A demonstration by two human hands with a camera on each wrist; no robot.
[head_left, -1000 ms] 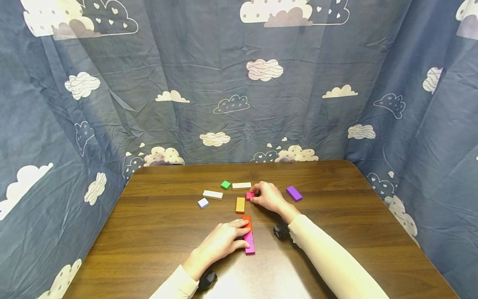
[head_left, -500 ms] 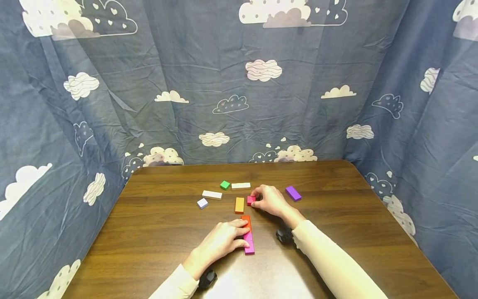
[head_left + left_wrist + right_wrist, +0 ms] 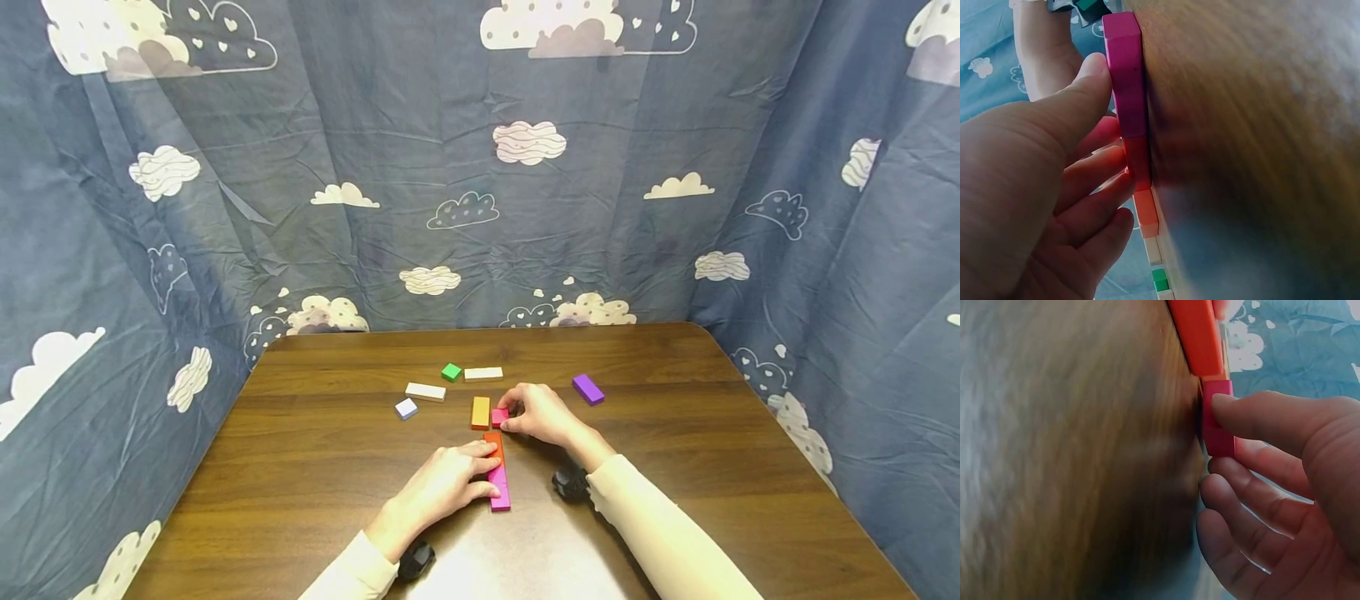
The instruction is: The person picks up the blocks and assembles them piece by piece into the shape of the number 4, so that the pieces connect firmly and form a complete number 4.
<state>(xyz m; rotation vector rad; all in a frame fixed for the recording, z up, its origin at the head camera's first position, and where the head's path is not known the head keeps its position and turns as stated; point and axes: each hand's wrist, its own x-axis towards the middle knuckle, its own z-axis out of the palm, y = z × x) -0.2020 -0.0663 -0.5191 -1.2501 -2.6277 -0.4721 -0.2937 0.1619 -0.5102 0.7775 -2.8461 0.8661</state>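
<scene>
While my right hand is pinching the pink block,
my relaxed left hand is touching the lengthwise red block nearer me.

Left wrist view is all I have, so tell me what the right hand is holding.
Observer: The right hand pinches the small pink block.
Operator: Name the nearest block on its left.
Observer: In the head view, the orange block lies just to its left.
Operator: Now report anything farther right.
Observer: A purple block lies there, apart from the other blocks.
</scene>
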